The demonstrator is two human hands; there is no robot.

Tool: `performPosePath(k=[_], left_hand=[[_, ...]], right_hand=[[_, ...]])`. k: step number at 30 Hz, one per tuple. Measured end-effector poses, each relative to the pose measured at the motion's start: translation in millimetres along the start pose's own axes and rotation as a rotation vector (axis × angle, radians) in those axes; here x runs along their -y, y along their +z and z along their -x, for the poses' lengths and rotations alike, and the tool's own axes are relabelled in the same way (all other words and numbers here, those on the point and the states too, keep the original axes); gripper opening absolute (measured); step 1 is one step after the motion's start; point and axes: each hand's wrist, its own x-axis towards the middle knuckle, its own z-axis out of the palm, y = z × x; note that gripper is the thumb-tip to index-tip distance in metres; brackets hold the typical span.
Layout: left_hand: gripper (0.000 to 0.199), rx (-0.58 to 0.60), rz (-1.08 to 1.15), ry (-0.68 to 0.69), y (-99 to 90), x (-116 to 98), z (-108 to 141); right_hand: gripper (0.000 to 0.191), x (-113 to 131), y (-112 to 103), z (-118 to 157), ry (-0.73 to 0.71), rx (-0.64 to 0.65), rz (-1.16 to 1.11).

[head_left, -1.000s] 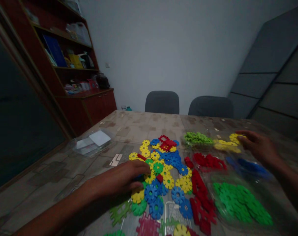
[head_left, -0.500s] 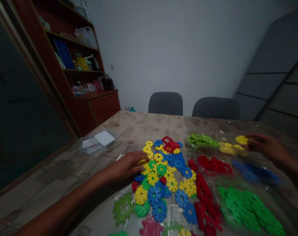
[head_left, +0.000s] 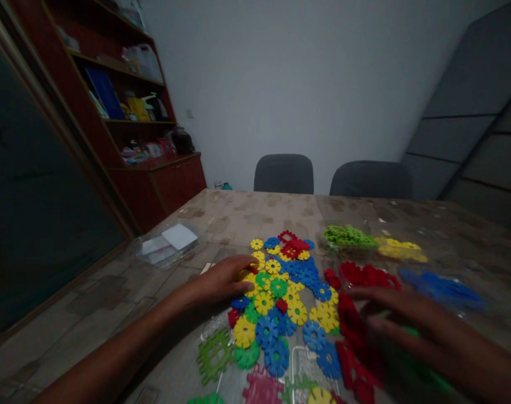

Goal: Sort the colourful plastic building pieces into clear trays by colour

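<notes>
We find the right hand (head_left: pixel 443 335), gone from the right-side yellow pieces (head_left: pixel 401 252), open and apparently freed by lower-right red pieces (head_left: pixel 350 321), while the left hand (head_left: pixel 225 279) curls at lower-centre yellow discs (head_left: pixel 259 308), hold unconfirmed.

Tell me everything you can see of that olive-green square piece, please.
The olive-green piece is a flat square, seemingly plastic, with toothed edges and small openings in its middle. It lies flat, slightly askew, just left of a green disc. The left hand is beyond it, not touching; what lies directly underneath is unclear.
</notes>
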Motion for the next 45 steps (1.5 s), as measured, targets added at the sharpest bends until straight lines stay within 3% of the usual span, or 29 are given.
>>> performPosePath(k=[2, 4, 11, 16, 22, 26, 33, 38, 42, 45], left_hand=[[0.047, 0.035, 0.024, 0.025, 0.9, -4, 6], [0.045, 0.061, 0.079, 0.054, 1.8, -7, 10], [0.051, 0.087, 0.152, 0.113, 6.8, -6, 13], [0.057, 0.102, 0.150, 0.204, 8.6, -8, 14], [0.034, 0.082, 0.124, 0.230, 3.9, -17, 17], [0.024, 0.076, 0.127, 0.187, 0.7, -21, 16], [0.044, -0.065, 0.052, 0.179, 9.3, -17, 16], [0.044, -0.075, 0.014, 0.289, 13.6, -22, 16], [0.048, -0.101, 0.057, 0.269, 14.0, -26, 16], [0.048, -0.054, 0.105, 0.270, 13.9, -27, 17]], right_hand=[[0.044, 13, 26, 17, -0.103, 0.255, -0.033], [0.049, 23, 47, 25, -0.151, 0.352, 0.007], [0.064, 45, 85, -3, -0.078, 0.419, 0.302], [0.064, 47, 103, -10, -0.105, 0.412, 0.252], [0.028, 46, 100, -13, -0.183, 0.267, 0.000], [0.024, 48, 94, -17, -0.173, 0.287, -0.124], [0.037, 41, 95, -14, -0.103, 0.286, -0.086], [0.034, 43, 90, -19, -0.158, 0.260, -0.183], [0.040, 36, 93, -19, -0.164, 0.201, -0.148], [0.029, 33, 94, -16, -0.138, 0.192, -0.074]])
